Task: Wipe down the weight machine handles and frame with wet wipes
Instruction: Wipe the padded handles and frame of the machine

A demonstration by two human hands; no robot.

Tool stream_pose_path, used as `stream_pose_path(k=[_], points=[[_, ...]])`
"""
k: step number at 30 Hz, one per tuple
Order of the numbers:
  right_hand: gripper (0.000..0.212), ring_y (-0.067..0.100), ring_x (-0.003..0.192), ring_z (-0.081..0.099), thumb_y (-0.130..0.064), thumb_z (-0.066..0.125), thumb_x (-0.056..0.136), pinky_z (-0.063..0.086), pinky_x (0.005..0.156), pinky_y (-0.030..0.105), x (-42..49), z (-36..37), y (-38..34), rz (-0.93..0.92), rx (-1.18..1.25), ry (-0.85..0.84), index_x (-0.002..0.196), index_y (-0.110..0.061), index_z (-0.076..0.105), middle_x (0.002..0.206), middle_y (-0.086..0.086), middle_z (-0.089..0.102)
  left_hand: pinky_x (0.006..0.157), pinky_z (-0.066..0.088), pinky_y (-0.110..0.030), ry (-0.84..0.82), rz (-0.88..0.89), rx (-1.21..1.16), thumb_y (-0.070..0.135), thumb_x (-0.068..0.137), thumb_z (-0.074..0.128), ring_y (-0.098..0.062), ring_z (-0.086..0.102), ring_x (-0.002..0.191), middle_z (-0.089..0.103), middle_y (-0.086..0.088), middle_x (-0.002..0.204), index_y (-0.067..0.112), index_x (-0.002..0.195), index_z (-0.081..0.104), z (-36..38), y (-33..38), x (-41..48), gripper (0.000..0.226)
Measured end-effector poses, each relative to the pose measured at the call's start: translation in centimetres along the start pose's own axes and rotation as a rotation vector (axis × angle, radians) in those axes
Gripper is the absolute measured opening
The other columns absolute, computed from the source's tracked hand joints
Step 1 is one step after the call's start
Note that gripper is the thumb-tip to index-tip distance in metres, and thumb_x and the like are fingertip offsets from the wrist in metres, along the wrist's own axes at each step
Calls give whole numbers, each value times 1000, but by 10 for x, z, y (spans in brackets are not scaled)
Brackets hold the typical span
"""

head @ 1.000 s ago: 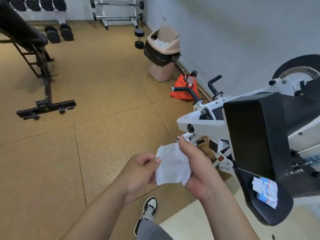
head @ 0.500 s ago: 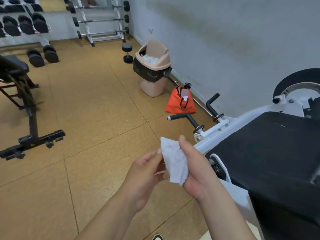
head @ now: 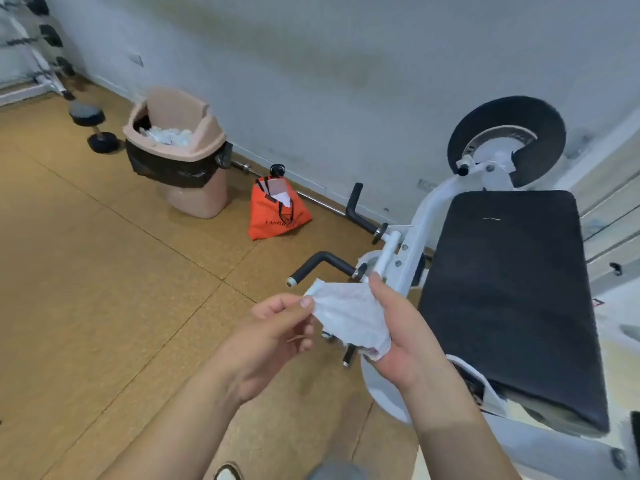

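A white wet wipe (head: 349,315) is stretched between my two hands in front of me. My left hand (head: 277,332) pinches its left edge with thumb and forefinger. My right hand (head: 398,327) grips its right side, the cloth draped over the fingers. Just behind the wipe stands the weight machine: a white frame (head: 420,225), a black padded seat (head: 509,289), two black handles (head: 323,263) (head: 358,211) sticking out to the left, and a black weight plate (head: 507,136) at the top.
A beige bin (head: 180,150) full of used wipes stands by the wall. An orange bag (head: 277,211) sits next to it. A dumbbell (head: 91,128) and a rack lie at far left. Brown floor spreads to the left. My shoe (head: 227,472) shows at the bottom.
My hands have pulled the folded wipe apart, so it now spreads wider between them. The view has swung right and up, bringing the machine's seat and weight plate into fuller view.
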State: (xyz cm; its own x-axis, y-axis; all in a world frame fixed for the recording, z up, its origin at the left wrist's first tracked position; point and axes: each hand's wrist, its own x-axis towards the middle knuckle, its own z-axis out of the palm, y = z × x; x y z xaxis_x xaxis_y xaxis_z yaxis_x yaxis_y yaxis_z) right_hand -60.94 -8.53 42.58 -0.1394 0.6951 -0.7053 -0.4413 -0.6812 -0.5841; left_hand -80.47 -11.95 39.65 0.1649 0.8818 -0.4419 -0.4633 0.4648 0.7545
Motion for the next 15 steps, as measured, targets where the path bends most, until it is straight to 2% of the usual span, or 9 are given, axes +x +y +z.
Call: stream_pose_path(k=[1,2,4,5,6,8,10,13,15], points=[[54,27,80,78,-49,56,106,56,49,30,3,-1,-5,-13,31,24,128,-1,69,98,16,81,72,47,-32,-36,-29,-11,22,83,77,-17,59,71,62,-8,80,8,98,69,-6,9,13,22],[52,23,76,79,-48,56,106,57,49,29,5,-2,-10,-25,52,76,128,-2,69,93,13,81,74,48,-33,-75,-58,-18,21,85,76,-18,60,76,64,-9,84,10,96,70,-10,19,25,17],[54,24,100,80,-50,59,105,64,74,35,15,-5,-17,-62,39,148,137,-8,67,112,12,81,81,56,-35,-168,-123,-29,19,91,70,-24,64,91,69,-14,101,12,92,73,-11,32,49,7],[53,27,111,77,-52,58,105,63,85,40,23,-8,-20,-85,15,179,139,-12,66,122,11,79,84,60,-37,-206,-158,-46,17,94,66,-27,66,98,71,-17,110,11,94,74,-10,36,63,10],[50,29,114,76,-54,57,105,62,88,44,31,-9,-24,-121,-8,233,137,-16,66,124,9,78,86,62,-38,-242,-186,-62,16,96,62,-29,68,101,71,-19,117,6,104,73,-6,41,75,16],[46,29,106,79,-55,56,105,62,82,43,46,-8,-36,-192,-32,294,130,-19,69,117,6,80,83,64,-37,-259,-219,-77,15,99,58,-31,68,100,68,-23,122,-6,129,62,0,45,105,37],[41,28,99,80,-56,56,105,64,75,41,60,-4,-52,-235,-66,324,124,-23,72,111,5,81,77,64,-35,-240,-249,-128,19,99,60,-27,68,95,69,-20,121,-4,139,55,6,44,136,47],[38,27,96,81,-53,57,105,65,75,42,82,3,-78,-254,-67,289,123,-23,73,107,5,82,70,54,-31,-277,-424,-266,52,90,74,-22,62,88,63,-9,115,8,139,57,17,36,167,68],[40,29,96,81,-58,61,101,64,75,42,97,13,-94,-210,-62,259,124,-29,74,109,7,82,82,53,-39,-385,-526,-326,75,79,71,-29,64,99,61,-14,125,6,141,57,26,30,181,94]])
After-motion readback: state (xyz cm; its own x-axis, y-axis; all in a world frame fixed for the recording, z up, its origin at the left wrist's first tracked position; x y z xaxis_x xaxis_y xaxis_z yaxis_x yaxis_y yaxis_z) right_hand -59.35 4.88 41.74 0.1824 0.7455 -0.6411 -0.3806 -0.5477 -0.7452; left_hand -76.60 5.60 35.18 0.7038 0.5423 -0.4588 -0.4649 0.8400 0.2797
